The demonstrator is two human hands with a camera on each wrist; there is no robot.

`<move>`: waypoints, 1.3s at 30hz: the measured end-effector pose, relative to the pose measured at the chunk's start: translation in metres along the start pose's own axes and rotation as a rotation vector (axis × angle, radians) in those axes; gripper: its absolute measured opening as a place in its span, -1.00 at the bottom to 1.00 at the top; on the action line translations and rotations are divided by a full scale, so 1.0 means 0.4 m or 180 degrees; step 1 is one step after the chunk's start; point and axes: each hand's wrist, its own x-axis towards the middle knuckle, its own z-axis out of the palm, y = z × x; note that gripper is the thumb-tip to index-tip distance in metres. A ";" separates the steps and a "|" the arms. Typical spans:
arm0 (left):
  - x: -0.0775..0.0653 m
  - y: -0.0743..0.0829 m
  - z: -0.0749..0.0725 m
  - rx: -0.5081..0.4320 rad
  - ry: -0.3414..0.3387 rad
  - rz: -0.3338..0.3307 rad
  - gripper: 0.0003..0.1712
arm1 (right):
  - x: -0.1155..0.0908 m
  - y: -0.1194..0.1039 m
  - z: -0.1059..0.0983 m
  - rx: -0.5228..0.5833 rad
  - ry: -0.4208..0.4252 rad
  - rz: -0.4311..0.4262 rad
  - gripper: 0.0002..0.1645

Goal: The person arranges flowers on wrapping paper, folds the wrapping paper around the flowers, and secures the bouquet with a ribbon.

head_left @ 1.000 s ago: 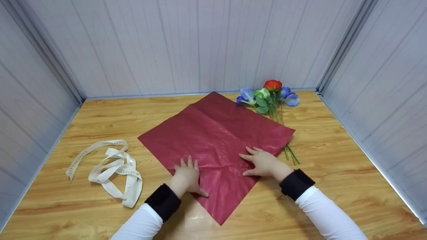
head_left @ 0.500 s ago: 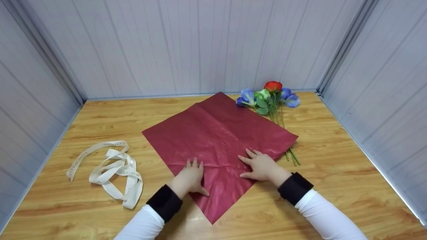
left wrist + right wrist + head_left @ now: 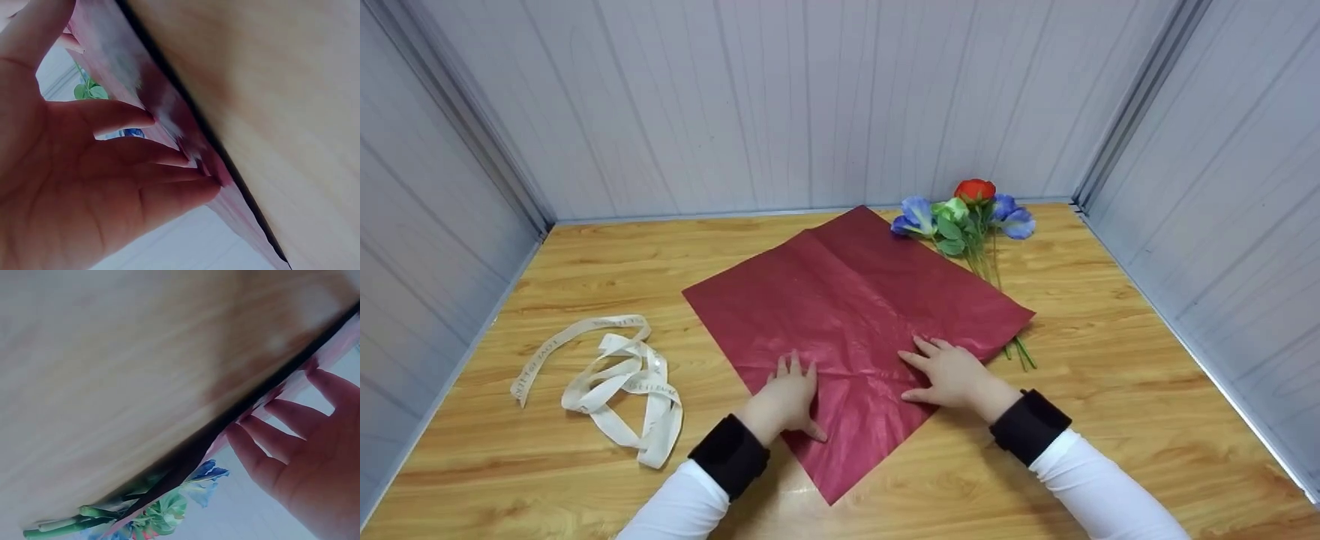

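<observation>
Paper (image 3: 847, 300) at centre of my head feed.
Left hand (image 3: 784, 401) and right hand (image 3: 952, 375) rest along its lower edges, fingers spread, grasping nothing; I'd press lightly and evenly to avoid more creases. Flowers (image 3: 952, 211) lie upper right, stems (image 3: 1024, 355) partly under the paper; ribbon (image 3: 652, 386), left.

Booth (image 3: 1215, 210) with panelled walls (image 3: 810, 105)

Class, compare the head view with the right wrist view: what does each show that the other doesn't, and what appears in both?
Only the head view: the ribbon, the white sleeves and the left hand.
Only the right wrist view: the palm side of the right hand and a dark strip along the edge of the paper.
Both: the right hand, the paper, the flowers and the table.
</observation>
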 end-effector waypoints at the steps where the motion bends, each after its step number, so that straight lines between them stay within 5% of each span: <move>1: -0.001 0.000 0.000 0.0006 0.0001 0.0004 0.32 | -0.001 0.001 0.002 0.0036 -0.0005 0.0014 -0.13; 11: -0.002 0.001 -0.001 0.0170 -0.0017 0.0051 0.34 | -0.008 0.002 0.002 0.0322 -0.0270 0.0271 -0.03; 24: -0.017 0.010 0.005 0.0467 -0.0049 0.0056 0.23 | -0.023 -0.015 0.005 0.0223 -0.0232 0.0206 -0.04; 39: -0.030 0.020 0.004 0.0425 -0.0169 -0.0054 0.13 | -0.029 -0.026 0.004 0.0097 -0.0154 0.0167 -0.11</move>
